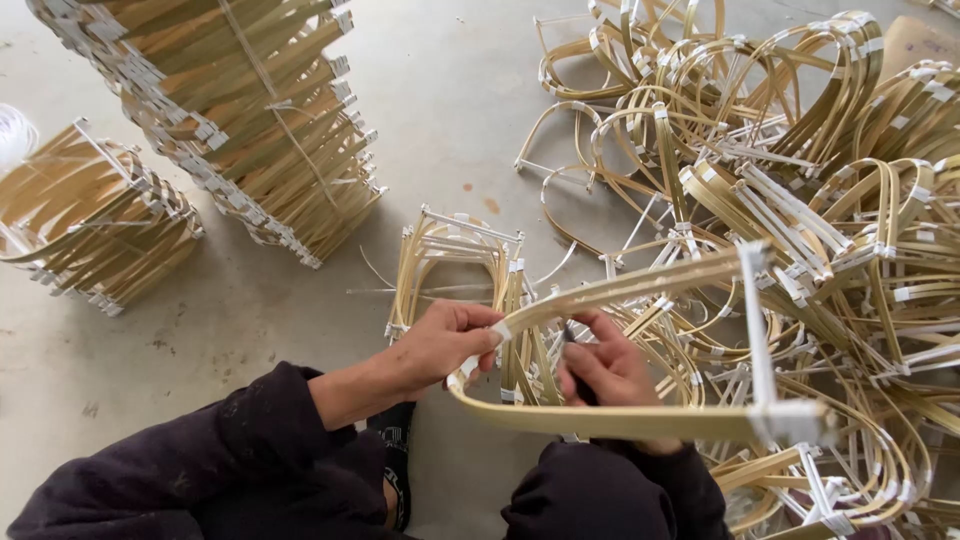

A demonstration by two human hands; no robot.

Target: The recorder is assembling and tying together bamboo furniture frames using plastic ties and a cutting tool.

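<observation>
My left hand (pixel 445 343) grips the bent end of a D-shaped bamboo strip frame (pixel 640 420) at its white-taped corner. The frame reaches out to the right, where a white crosspiece (pixel 760 330) joins its two arms. My right hand (pixel 605 370) is inside the frame's loop, fingers curled around a small dark tool (pixel 570 338) near the taped corner. Both sleeves are dark. A small bundle of similar frames (pixel 455 260) stands on the floor just beyond my left hand.
A large loose heap of bamboo frames (pixel 800 180) covers the right side. Two neatly tied stacks of frames stand at the left: a tall stack (pixel 240 110) and a shorter stack (pixel 90 215). Grey concrete floor (pixel 450 110) lies between them.
</observation>
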